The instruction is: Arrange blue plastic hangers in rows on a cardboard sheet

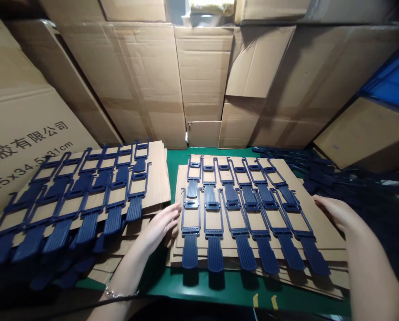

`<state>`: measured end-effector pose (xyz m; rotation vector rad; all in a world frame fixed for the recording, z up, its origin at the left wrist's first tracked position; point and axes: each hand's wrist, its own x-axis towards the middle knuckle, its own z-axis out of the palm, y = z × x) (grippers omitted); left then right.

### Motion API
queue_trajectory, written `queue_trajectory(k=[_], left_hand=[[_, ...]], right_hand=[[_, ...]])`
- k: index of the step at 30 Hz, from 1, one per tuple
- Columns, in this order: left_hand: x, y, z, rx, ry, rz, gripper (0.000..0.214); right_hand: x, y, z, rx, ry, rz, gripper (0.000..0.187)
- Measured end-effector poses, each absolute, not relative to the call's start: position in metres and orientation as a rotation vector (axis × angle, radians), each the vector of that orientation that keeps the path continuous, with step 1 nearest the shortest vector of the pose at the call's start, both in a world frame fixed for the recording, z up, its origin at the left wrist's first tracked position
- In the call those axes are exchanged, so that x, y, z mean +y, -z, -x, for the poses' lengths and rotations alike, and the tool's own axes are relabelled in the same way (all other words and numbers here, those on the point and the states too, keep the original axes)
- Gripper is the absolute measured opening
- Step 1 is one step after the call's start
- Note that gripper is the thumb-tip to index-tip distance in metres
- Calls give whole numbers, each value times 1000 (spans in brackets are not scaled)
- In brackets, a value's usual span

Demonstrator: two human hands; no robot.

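Head view, looking down over a green-topped desk [219, 285]: at centre right of the frame, a stack of flat cardboard sheets [323, 238] carrying twelve moulded navy plastic straps [190, 252] in two neat rows of six, each an open rectangular frame with a ribbed tongue, tongues pointing toward the bottom of the frame. Left hand [159, 227] open and relaxed, not grasping anything, fingers [174, 209] spread at the left edge of the cardboard, just beside the nearest strap; a chain bracelet [114, 294] around that wrist. Right hand [336, 214] equally open and empty, palm down, at the right part of the same sheet, near the last strap of the upper row. At centre left of the frame, a second cardboard stack [159, 178] with two more full rows of straps, fanned toward the lower left. Both visible sheets fully covered; at mid right, a dark heap of loose navy parts [330, 178], unsorted and off the cardboard. Behind everything, a wall of stacked cardboard cartons [135, 76].
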<state>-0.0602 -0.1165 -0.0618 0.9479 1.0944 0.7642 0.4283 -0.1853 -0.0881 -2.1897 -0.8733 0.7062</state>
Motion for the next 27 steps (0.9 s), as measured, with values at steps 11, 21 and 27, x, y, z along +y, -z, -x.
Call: queue_trajectory(k=[11,21,27], left_hand=[[-104,63,40,1060,-688,-1007,30],[-106,60,30,938,-670,-941,30],[-119,50,35,965,-659,-911,32]], right_hand=[[-220,93,-461,-379,-909,1878,12],[-240,98,-462,-358,-979,1947,67],[-241,95,-464,-327,-952,1883,61]])
